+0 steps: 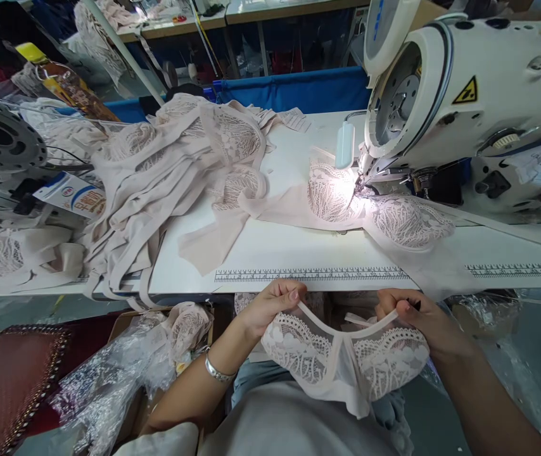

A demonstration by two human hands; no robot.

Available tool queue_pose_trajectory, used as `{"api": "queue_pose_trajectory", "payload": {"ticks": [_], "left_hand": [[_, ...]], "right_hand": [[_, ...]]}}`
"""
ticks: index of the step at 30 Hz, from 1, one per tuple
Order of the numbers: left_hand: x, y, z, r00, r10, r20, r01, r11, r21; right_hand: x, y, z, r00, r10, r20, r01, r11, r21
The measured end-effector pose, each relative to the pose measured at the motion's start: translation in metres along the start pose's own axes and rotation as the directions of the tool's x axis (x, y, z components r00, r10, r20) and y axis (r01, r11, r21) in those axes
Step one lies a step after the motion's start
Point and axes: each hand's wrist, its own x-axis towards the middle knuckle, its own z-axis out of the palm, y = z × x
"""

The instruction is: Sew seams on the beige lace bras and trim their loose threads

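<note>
Between my two hands a pale pink lace bra (pixel 341 354) is stretched sideways, in front of the table edge and above my lap. My left hand (pixel 277 304) pinches its upper edge on the left side. My right hand (pixel 408 313) grips the same edge on the right, with the fingers curled over it. A second lace bra (pixel 330 196) lies on the white table, its middle beneath the lit needle area of the sewing machine (pixel 441 88). Its right wing hangs toward the table's front edge.
A heap of beige bra pieces (pixel 170 158) covers the table's left side. A printed ruler strip (pixel 313 275) runs along the front edge. A bottle with a yellow cap (pixel 61 79) leans at the back left. Clear plastic bags (pixel 109 380) and a brown cushion (pixel 14 386) lie below.
</note>
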Motion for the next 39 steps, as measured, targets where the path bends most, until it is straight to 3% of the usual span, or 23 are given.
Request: {"api": "queue_pose_trajectory", "payload": {"ticks": [32, 36, 39], "left_hand": [[0.001, 0.0, -0.004, 0.998, 0.004, 0.07, -0.01, 0.997, 0.082], [0.004, 0.0, -0.001, 0.996, 0.009, 0.085, -0.02, 0.991, 0.134], [0.012, -0.001, 0.012, 0.987, -0.005, 0.163, -0.031, 0.975, 0.22]], "right_hand": [[-0.001, 0.003, -0.007, 0.999, -0.02, 0.041, 0.021, 0.999, -0.024], [0.0, -0.002, -0.008, 0.997, -0.051, 0.049, 0.057, 0.992, -0.111], [-0.026, -0.002, -0.019, 0.992, -0.088, 0.089, 0.106, 0.97, -0.218]]}}
